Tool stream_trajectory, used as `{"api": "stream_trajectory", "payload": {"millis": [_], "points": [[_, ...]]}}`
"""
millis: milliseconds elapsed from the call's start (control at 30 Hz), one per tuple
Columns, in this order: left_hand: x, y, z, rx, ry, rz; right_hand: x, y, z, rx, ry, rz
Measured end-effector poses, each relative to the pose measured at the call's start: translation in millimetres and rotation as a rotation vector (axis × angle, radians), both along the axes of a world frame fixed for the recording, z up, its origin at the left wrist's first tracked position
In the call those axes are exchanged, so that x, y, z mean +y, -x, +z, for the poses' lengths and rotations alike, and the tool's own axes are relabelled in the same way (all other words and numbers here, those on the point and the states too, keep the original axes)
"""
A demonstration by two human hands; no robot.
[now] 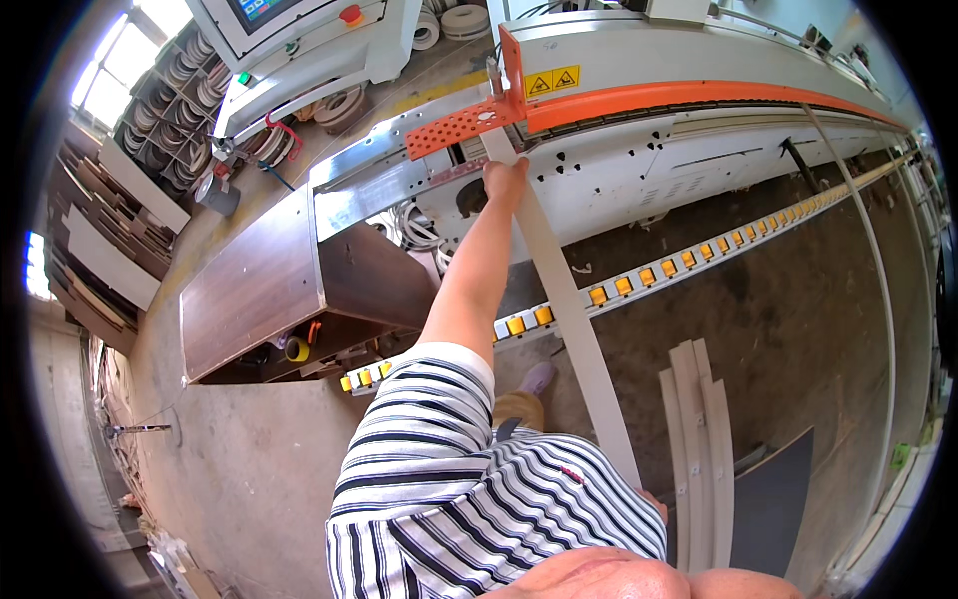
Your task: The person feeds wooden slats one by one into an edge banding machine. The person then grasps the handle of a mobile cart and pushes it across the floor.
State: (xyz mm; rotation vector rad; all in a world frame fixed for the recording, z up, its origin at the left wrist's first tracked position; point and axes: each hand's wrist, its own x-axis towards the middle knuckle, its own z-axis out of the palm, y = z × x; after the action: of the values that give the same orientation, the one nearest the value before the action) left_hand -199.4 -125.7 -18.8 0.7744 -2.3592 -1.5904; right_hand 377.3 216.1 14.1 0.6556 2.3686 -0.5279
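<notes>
A long, narrow pale-grey board strip (559, 285) runs from the edge of a machine back toward my body. With my arm stretched forward, my left hand (506, 182) grips the strip near its far end, fingers closed about its edges. That end lies at the machine's metal bed (379, 150), just under a perforated orange guard plate (457, 130). Beside my torso, my right hand (655, 504) is at the strip's near end. Only a small part of this hand shows, and its fingers are mostly hidden by the strip and my striped shirt.
A rail with yellow rollers (624, 287) passes beneath the strip. Left of it stands a brown wooden cabinet (254, 285). More narrow strips (699, 439) and a dark panel (773, 509) are at the right. A control console (309, 50) stands at the back left.
</notes>
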Motion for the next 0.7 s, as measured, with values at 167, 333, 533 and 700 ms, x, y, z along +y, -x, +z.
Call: {"api": "stream_trajectory", "payload": {"millis": [167, 333, 533, 700], "points": [[1.3, 0.6, -2.9, 0.042, 0.019, 0.028, -2.3, 8.4, 12.9, 0.049, 0.051, -0.027], [-1.5, 7.2, -12.1, -0.032, 0.017, -0.002, 0.0, 6.8, 8.2, 0.044, 0.064, -0.072], [16.6, 9.8, -3.3, 0.023, -0.026, 0.028, 14.7, 9.3, 7.4, 0.183, 0.111, -0.031], [35.0, 18.1, 7.3, -0.034, 0.023, -0.049, 47.7, -7.8, -24.5, 0.163, 0.111, -0.128]]}}
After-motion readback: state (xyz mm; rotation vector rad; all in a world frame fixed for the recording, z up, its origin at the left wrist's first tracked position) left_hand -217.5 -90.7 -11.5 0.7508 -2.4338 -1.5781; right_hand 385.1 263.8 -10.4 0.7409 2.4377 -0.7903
